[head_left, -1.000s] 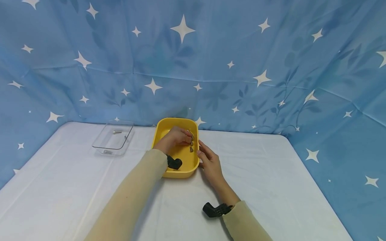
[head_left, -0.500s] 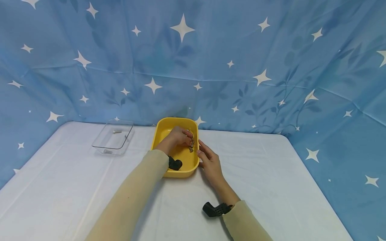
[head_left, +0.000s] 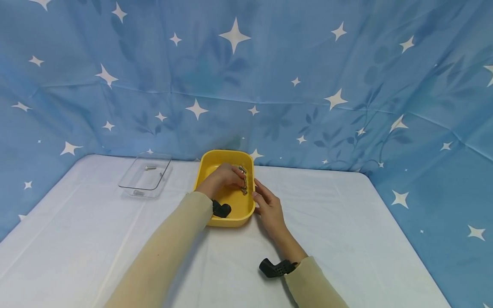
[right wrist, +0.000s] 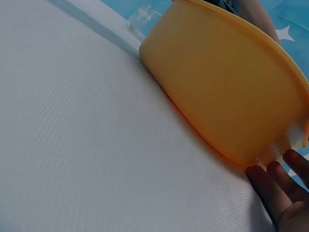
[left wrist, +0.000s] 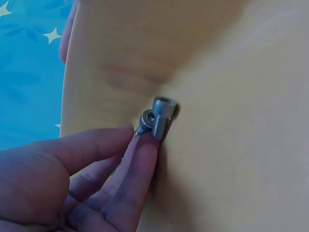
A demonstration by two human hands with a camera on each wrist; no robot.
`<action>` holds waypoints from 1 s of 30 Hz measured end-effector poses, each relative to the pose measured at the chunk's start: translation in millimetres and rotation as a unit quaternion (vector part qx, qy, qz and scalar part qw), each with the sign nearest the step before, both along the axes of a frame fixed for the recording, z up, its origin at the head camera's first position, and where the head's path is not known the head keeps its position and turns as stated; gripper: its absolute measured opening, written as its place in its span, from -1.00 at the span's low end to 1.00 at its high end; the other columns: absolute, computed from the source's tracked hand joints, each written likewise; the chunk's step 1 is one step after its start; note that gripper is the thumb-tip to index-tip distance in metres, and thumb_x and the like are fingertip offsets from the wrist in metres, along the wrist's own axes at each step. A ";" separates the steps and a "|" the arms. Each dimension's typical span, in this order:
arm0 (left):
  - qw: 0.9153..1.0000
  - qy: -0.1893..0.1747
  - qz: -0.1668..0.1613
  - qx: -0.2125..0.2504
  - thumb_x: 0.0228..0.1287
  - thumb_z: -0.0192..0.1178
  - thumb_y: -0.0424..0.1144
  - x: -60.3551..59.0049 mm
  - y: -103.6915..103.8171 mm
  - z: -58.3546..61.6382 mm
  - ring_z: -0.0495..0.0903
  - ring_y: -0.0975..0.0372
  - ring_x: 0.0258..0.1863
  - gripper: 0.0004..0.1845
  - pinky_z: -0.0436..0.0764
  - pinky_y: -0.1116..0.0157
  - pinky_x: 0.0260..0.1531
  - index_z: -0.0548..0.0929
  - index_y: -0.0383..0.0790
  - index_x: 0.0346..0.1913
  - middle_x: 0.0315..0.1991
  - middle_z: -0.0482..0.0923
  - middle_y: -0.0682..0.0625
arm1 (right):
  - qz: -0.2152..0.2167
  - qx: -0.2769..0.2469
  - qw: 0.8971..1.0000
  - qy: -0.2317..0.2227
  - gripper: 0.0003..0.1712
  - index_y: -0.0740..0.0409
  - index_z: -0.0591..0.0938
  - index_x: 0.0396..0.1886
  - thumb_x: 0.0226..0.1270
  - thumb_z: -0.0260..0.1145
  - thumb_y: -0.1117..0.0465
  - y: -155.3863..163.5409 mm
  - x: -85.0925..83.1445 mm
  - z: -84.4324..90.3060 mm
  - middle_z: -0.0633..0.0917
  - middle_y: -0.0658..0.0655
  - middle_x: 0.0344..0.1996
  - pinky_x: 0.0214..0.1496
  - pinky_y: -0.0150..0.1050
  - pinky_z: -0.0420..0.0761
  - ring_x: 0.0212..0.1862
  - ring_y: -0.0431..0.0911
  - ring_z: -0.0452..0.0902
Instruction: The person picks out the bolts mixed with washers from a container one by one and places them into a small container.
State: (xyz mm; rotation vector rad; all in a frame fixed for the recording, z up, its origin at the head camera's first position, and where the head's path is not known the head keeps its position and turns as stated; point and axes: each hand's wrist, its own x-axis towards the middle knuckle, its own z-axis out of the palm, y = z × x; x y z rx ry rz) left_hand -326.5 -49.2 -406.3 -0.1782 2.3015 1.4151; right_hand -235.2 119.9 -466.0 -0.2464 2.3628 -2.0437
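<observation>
My left hand (head_left: 225, 176) reaches into the yellow tub (head_left: 231, 214), near its right wall. In the left wrist view its thumb and fingertips (left wrist: 145, 150) pinch two short metal bolts (left wrist: 159, 118) against the tub's inner wall. The bolts (head_left: 243, 182) show just past the knuckles in the head view. My right hand (head_left: 265, 205) lies outside the tub with straight fingers against the right wall. Its fingertips (right wrist: 282, 191) touch the tub's lower edge (right wrist: 231, 96). It holds nothing.
A clear plastic tray (head_left: 132, 186) stands to the left of the tub, near the back, with a bolt (head_left: 150, 168) inside. White cloth (head_left: 346, 239) covers the table. A blue star-patterned curtain (head_left: 308, 85) closes off the back and sides.
The left hand's fingers have closed in on the bolts and shifted them slightly along the tub's right wall. The right hand stays against the tub.
</observation>
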 end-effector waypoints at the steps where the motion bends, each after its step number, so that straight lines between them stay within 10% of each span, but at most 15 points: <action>1: 1.000 -0.003 -0.001 0.003 0.26 0.36 -0.45 0.3 0.1 0.1 0.75 0.08 -0.11 -0.70 0.73 0.25 0.09 0.75 -0.28 0.05 0.03 0.70 -0.21 | -0.001 0.001 1.000 -0.001 -0.46 -0.20 0.39 0.51 0.59 0.13 0.07 -0.1 0.2 0.0 0.54 0.18 0.38 0.04 -0.18 0.79 0.29 0.11 0.57; 30: 0.995 -0.049 0.013 0.086 0.29 0.34 -0.44 -7.4 4.3 -7.0 0.79 0.08 -0.06 -0.69 0.76 0.25 0.01 0.73 -0.30 0.08 0.06 0.72 -0.21 | 0.002 0.003 1.000 -0.007 -0.45 -0.20 0.38 0.52 0.59 0.13 0.02 1.1 -1.5 -0.8 0.52 0.17 0.40 0.00 -0.25 0.79 0.30 0.10 0.56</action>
